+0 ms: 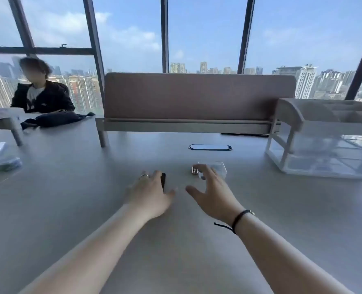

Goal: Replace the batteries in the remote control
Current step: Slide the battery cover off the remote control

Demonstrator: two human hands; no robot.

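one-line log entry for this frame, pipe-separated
phase: reach | left hand: open, over black remote | right hand: open, at batteries beside clear box | nothing lifted

Bare forearms, no sleeves; ring [144,175] on left hand [149,195]; black cord bracelet [237,220] on right wrist.

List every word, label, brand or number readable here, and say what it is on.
None can be read.
Remote control: mostly hidden under the left hand, no print visible.
Batteries by the right hand: too small and blurred.
Clear box: no label visible.
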